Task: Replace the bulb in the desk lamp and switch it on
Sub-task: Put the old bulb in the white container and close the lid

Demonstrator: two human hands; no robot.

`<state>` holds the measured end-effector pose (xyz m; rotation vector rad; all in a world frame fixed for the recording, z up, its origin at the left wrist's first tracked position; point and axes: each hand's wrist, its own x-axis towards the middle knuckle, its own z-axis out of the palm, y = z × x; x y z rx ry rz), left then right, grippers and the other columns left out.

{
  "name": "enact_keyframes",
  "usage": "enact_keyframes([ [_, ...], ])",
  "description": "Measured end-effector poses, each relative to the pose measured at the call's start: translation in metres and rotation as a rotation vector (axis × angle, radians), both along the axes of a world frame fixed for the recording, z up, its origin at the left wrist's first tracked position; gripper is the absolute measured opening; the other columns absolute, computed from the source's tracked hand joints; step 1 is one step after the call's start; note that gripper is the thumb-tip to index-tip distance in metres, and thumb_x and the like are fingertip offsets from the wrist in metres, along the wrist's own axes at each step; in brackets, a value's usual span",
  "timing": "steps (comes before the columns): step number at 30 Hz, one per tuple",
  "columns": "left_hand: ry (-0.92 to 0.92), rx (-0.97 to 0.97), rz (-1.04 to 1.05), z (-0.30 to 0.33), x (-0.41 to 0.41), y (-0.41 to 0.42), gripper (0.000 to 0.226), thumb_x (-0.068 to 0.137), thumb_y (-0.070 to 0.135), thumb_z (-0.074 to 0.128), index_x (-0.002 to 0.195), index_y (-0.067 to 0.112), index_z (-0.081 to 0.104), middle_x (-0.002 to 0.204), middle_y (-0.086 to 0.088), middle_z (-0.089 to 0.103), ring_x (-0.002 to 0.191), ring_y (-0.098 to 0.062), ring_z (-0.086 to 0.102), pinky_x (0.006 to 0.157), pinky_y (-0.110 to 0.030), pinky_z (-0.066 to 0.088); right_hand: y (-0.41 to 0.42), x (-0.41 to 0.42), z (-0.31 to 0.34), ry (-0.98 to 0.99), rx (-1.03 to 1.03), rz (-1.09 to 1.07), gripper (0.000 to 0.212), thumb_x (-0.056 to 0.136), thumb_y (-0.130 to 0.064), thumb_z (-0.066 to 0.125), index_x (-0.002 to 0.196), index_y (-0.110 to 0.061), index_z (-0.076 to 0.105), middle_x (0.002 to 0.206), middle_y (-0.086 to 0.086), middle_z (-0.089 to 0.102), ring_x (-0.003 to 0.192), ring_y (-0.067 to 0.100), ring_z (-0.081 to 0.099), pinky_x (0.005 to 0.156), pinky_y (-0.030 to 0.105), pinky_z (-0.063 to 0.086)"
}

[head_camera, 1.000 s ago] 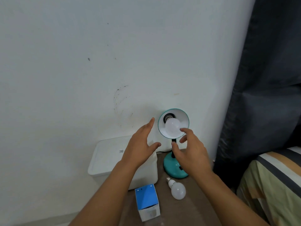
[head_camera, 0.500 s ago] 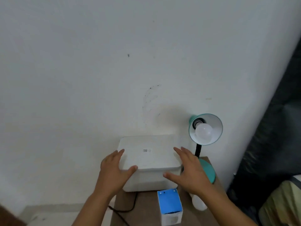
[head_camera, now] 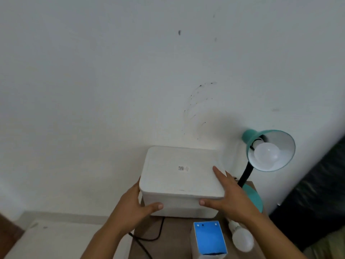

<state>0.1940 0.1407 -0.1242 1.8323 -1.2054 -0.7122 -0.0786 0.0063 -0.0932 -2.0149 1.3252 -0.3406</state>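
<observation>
A: Head view, nearest first: what sits in front of the white box (head_camera: 182, 176)?
B: A blue-topped carton (head_camera: 209, 238) and a loose bulb (head_camera: 242, 240) lie on the desk (head_camera: 173, 245), just before the box.
A: And the hands?
B: The left hand (head_camera: 134, 206) clasps the box's left front corner and the right hand (head_camera: 226, 198) its right edge, fingers spread.
A: Beyond?
B: Right of the box stands the teal lamp (head_camera: 252, 195), a bulb in its shade (head_camera: 267, 154). The box's back edge meets the wall (head_camera: 112, 81).
</observation>
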Motion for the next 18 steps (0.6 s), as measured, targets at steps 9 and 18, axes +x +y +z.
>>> enact_keyframes([
  [9, 0.130, -0.094, 0.008, 0.0015, -0.0037, -0.0065, 0.081, 0.066, 0.054, 0.082, 0.134, 0.056, 0.038, 0.116, 0.054, 0.050, 0.111, 0.027, 0.046, 0.089, -0.006, 0.041, -0.0005, 0.0028, -0.0046, -0.021, -0.024, -0.020, 0.131, 0.042, -0.077, 0.071, 0.151, -0.044, 0.006, 0.161, -0.005, 0.011, 0.145, 0.018, 0.021, 0.118, 0.036, 0.023],
  [18, 0.161, -0.109, -0.028, 0.0045, -0.0003, -0.0069, 0.107, 0.064, 0.052, 0.086, 0.150, 0.050, 0.024, 0.134, 0.043, 0.047, 0.124, 0.017, 0.044, 0.101, -0.015, 0.039, 0.0061, 0.0053, 0.0028, -0.043, -0.042, -0.034, 0.130, 0.044, -0.071, 0.072, 0.153, -0.037, 0.010, 0.162, -0.006, 0.009, 0.145, 0.017, 0.019, 0.116, 0.033, 0.021],
])
